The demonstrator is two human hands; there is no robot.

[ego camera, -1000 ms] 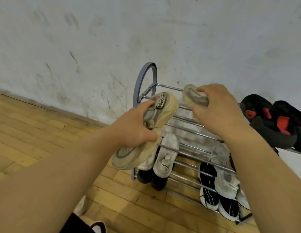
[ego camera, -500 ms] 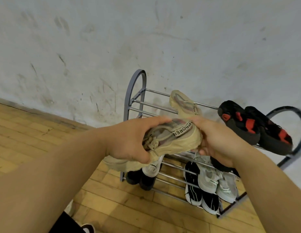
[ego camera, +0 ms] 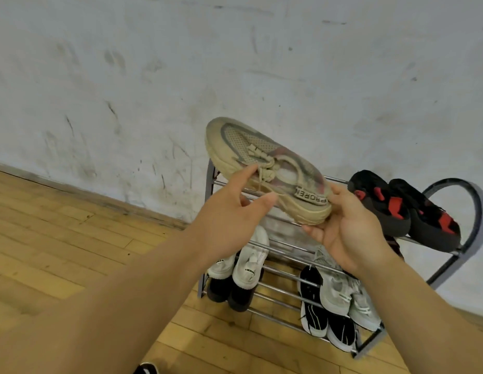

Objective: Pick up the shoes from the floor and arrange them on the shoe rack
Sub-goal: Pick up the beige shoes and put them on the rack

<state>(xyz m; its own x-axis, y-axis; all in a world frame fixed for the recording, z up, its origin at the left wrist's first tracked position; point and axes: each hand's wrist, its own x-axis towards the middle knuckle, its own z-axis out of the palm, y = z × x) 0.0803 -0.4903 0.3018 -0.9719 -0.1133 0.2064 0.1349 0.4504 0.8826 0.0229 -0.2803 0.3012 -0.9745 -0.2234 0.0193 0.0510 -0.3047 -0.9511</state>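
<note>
A worn beige sneaker (ego camera: 235, 139) with a lettered heel tab is held up over the left part of the top tier of the grey metal shoe rack (ego camera: 472, 211). Its toe points up and left toward the wall. My right hand (ego camera: 348, 233) cups its heel from below. My left hand (ego camera: 229, 220) pinches the side of its sole near the laces between index finger and thumb. No second beige sneaker shows in this view.
A black-and-red pair (ego camera: 383, 206) lies on the right of the top tier. White shoes (ego camera: 251, 263) and grey-white sneakers (ego camera: 337, 290) fill the middle tier, with black shoes (ego camera: 235, 295) and black-and-white ones (ego camera: 313, 314) below. The rack stands against a scuffed wall on a wooden floor (ego camera: 59, 238).
The beige sneaker has risen and turned, toe now toward the wall. My right hand took its heel. The other beige shoe seen on the top tier is out of sight.
</note>
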